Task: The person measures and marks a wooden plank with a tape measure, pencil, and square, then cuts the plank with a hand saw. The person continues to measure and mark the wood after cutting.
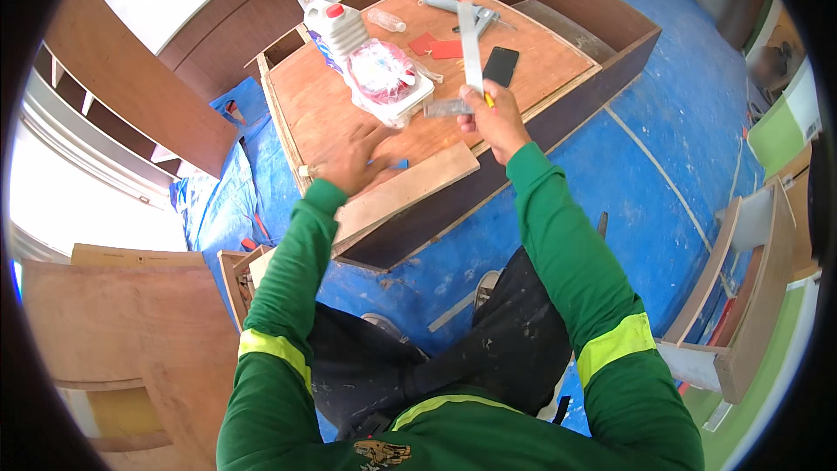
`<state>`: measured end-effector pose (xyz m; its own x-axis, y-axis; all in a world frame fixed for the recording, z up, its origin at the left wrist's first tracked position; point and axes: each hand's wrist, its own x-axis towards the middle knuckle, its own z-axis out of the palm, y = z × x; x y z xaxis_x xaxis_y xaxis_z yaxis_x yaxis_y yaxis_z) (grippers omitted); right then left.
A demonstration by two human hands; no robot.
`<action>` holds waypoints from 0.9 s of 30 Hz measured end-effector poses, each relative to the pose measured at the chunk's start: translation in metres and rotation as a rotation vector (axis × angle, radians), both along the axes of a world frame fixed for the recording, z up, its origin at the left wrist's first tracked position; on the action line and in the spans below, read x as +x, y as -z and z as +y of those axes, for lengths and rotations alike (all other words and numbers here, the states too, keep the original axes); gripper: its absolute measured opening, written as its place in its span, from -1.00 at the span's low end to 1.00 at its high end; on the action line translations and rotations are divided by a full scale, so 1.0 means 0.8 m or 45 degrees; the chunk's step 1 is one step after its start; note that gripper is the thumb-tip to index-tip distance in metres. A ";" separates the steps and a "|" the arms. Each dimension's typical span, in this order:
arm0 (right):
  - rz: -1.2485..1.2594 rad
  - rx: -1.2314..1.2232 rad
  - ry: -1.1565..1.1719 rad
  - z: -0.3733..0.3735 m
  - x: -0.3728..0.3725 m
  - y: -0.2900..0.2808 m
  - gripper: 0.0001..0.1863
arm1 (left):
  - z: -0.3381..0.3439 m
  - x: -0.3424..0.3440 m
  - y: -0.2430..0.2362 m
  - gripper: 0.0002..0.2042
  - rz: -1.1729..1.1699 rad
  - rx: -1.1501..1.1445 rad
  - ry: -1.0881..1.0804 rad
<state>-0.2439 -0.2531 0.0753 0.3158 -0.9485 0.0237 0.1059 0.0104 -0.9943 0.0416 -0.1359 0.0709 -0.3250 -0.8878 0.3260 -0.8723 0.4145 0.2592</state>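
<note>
My right hand (499, 122) is closed around a metal try square (472, 48). Its long blade points away from me, and its short thick stock sticks out to the left. A small yellow piece (489, 100) shows by my fingers; its kind is unclear. My left hand (353, 159) is over the plywood panel (305, 96), slightly blurred, fingers stretched out. A small blue item (399, 164) lies beside its thumb, partly hidden. Just below, a light wood strip (410, 192) lies along the near edge of the panel.
On the panel are a white jug with a red cap (336, 28), a plastic-wrapped tub (384, 74), a clear bottle (386, 20), a caulking gun (445, 3), red sandpaper-like pieces (445, 48) and a black phone (501, 65). Blue sheeting (645, 157) covers the floor. Wooden cabinet parts (122, 323) stand left.
</note>
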 end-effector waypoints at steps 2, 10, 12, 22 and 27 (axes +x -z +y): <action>-0.126 0.017 0.040 -0.004 0.004 -0.002 -0.68 | 0.022 0.068 0.029 -0.51 -0.258 0.094 -0.116; -0.172 -0.019 0.091 0.008 0.023 -0.005 -0.70 | -0.024 0.206 0.113 -0.72 -0.266 -0.107 -0.425; -0.147 -0.048 0.094 0.011 0.023 -0.009 -0.70 | -0.040 0.232 0.117 -0.74 -0.208 -0.040 -0.564; 0.298 -0.307 -0.007 0.021 0.037 0.005 -0.77 | -0.059 0.220 0.096 -0.48 0.013 -0.132 -0.702; 0.459 -0.457 -0.113 0.047 0.003 -0.006 -0.80 | 0.051 0.181 0.022 -0.39 0.179 0.328 -0.490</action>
<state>-0.2412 -0.2157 0.0797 0.4425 -0.8700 0.2177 -0.2302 -0.3448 -0.9100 0.1860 -0.0949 0.0536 0.0743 -0.9925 0.0972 -0.8988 -0.0244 0.4376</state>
